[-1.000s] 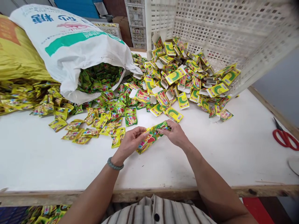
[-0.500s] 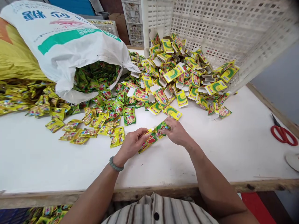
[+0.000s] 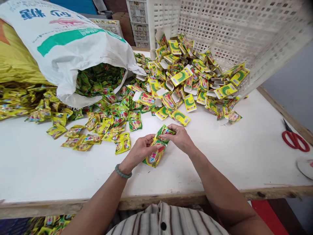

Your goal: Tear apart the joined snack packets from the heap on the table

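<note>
My left hand (image 3: 140, 150) is closed round a small yellow and green printed box (image 3: 156, 155), held tilted just over the white table. At the box's upper end, my right hand (image 3: 179, 137) pinches a green candy packet (image 3: 165, 131). The packet's lower part meets the box's mouth; how far it reaches inside is hidden. Beyond my hands lies a heap of open-flapped boxes (image 3: 182, 77). Left of them are loose green packets (image 3: 123, 112) and yellow packets (image 3: 84, 138).
A white woven sack (image 3: 80, 49) spills green packets, with a yellow sack (image 3: 19, 58) behind it. The tipped white plastic crate (image 3: 234, 36) stands over the boxes. Red-handled scissors (image 3: 295, 140) lie at the right, near a white round object (image 3: 305, 168).
The box has turned more upright, its printed front now facing up. My right hand has shifted slightly left with the green packet, whose upper end now stands above the box.
</note>
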Demonstrator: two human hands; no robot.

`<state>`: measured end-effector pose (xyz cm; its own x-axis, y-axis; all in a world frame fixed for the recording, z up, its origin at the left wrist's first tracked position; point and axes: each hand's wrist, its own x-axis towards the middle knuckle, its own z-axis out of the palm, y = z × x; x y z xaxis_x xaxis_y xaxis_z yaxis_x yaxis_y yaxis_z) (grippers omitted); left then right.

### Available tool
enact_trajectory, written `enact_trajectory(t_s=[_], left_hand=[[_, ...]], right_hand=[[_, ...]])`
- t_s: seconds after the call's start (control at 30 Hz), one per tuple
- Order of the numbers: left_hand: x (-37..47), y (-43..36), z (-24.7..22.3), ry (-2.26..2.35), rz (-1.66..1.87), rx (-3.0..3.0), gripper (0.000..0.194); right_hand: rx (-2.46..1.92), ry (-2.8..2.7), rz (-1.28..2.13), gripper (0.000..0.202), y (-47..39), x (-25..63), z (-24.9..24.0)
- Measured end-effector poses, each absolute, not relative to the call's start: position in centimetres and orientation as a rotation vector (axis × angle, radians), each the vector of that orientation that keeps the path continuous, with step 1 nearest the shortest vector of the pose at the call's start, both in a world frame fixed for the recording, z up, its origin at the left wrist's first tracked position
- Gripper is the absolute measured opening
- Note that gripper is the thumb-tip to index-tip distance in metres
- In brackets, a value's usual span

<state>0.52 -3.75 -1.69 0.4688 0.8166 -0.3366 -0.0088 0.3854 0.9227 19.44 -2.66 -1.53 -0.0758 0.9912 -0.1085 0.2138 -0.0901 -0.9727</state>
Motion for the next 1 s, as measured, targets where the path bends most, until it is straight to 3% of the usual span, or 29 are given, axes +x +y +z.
enact_trajectory(t_s=[0.37,0.73,1.0], left_hand=[[0.3,-3.8,-2.0,0.835,0.658,1.080,0.040],[0.3,-3.8,-2.0,0.880,0.680,1.028,0.076],[0.0,-3.1,-3.2,0.996,0.850,1.206,0.086]], right_hand=[[-1.344,-1.738,1.044,0.013,-3.4,18.1,-2.0],[-1.484,-1.792,0.893,0.014,-3.7,17.4,-2.4],[-1.529,-1.577,1.141,0.032,-3.5,17.9,-2.3]])
